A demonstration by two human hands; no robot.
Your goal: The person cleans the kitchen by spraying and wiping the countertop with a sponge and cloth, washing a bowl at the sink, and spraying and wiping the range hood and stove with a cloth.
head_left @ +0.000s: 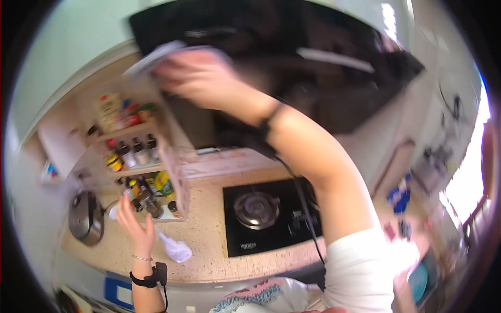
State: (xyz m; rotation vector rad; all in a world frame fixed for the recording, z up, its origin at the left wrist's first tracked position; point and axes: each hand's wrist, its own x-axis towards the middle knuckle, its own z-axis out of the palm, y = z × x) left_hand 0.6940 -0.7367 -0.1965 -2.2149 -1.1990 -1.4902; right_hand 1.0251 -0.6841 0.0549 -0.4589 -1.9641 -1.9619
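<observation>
My right hand [195,78] is raised to the left part of the black range hood [323,68], blurred by motion. In it is a pale cloth [154,58], whose folds stick out past the fingers on the left. My left hand [134,221] hangs over the counter with its fingers apart and nothing in them. Just to its right, a white bottle with a narrow neck [177,250] lies or leans on the speckled counter [209,266]. Behind the left hand stand several seasoning bottles [148,203] on the lowest shelf.
A black gas stove [255,211] is set into the counter below the hood. At the far left stands a dark rice cooker [86,219]. An open wooden shelf [138,169] holds several bottles and packets. A black cable [308,219] hangs from my right wrist across the stove.
</observation>
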